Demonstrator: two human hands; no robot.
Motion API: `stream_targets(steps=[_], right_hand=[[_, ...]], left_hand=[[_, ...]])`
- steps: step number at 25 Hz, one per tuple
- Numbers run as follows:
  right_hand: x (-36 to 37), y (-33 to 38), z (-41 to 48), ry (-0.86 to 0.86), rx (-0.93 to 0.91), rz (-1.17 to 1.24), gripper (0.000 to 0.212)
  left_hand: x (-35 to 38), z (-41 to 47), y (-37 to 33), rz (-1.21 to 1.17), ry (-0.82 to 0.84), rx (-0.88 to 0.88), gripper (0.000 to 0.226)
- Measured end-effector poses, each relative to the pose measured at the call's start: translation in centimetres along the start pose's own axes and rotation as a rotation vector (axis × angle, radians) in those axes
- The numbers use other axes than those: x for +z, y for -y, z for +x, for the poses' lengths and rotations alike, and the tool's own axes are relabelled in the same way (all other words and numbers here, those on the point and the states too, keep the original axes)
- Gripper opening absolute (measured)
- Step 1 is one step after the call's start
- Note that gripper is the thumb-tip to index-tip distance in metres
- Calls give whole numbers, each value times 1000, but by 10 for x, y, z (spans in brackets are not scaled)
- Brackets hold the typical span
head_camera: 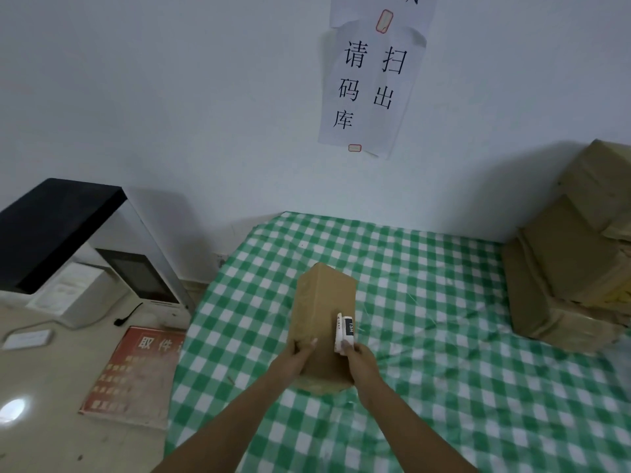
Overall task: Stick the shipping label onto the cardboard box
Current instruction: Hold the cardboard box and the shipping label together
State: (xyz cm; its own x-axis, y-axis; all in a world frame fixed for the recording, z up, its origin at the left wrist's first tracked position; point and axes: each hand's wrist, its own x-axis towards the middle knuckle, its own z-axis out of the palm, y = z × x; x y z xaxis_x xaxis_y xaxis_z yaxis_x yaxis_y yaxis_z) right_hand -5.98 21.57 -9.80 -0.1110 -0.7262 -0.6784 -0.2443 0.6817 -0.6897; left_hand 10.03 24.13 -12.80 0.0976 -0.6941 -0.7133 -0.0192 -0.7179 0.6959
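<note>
The left hand [296,357] grips the cardboard box [322,322] on the checked surface [444,336]. The right hand's [362,365] fingers [348,346] pinch the shipping label [344,332], which stands just beyond them against the box's right edge.

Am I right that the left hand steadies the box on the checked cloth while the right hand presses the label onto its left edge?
Not quite. In the head view the right hand holds the label at the box's right edge, not the left. The left hand does steady it on the checked cloth.
</note>
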Motion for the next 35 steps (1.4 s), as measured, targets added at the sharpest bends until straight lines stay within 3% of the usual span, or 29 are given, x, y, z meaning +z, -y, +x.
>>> stream_targets(steps=[2, 6, 15, 20, 26, 35], right_hand=[[1, -1, -1, -26, 1, 57, 29], [14, 2, -18, -157, -29, 154, 19], [12, -33, -63, -376, -45, -65, 29], [22, -74, -87, -361, 63, -58, 27], [27, -98, -108, -329, 83, -131, 27], [19, -89, -103, -336, 127, -51, 27]], left_hand=[[1, -17, -9, -22, 13, -15, 110], [-4, -48, -16, -45, 80, -91, 56], [-40, -83, 24, 121, 273, -161, 55], [-49, -95, 45, 298, 272, -140, 49], [-51, -102, 66, 610, 211, -122, 61], [-48, -108, 51, 559, 197, -170, 59]])
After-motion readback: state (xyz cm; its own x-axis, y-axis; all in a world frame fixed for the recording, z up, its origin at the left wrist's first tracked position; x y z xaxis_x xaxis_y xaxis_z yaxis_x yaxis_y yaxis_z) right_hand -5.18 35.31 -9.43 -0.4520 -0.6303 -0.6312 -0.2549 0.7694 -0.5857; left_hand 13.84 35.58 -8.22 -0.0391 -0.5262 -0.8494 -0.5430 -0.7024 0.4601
